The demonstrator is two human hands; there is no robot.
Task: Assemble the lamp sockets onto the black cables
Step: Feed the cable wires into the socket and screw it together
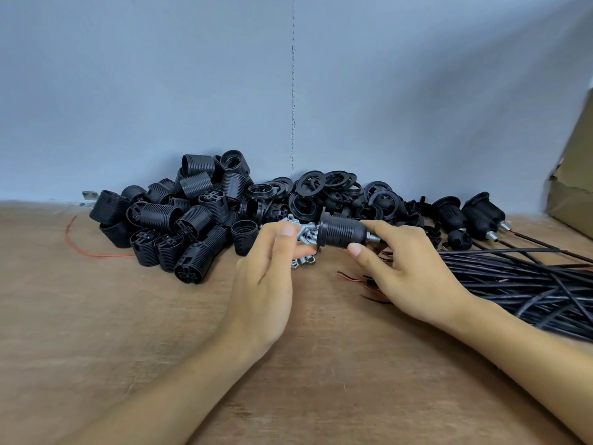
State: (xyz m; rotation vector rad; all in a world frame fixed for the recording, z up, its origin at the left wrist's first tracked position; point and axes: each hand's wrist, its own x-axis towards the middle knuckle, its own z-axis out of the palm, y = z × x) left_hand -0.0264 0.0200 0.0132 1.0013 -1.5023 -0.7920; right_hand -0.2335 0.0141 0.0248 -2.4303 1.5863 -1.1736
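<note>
A black lamp socket [341,231] with a threaded body and a metal nipple at its right end is held above the table. My right hand [414,271] grips it from the right, thumb under it. My left hand [266,277] reaches its left rim with fingertips, thumb up. A bundle of black cables [519,281] with bare red-brown wire ends lies to the right, partly under my right wrist. Small metal fittings [301,261] lie beneath the socket.
A heap of black socket shells [179,220] fills the left rear, with black rings [321,191] behind the hands. Assembled sockets on cables [465,216] lie at the right rear. A red wire [80,248] lies at the left, a cardboard box [574,187] stands at the far right.
</note>
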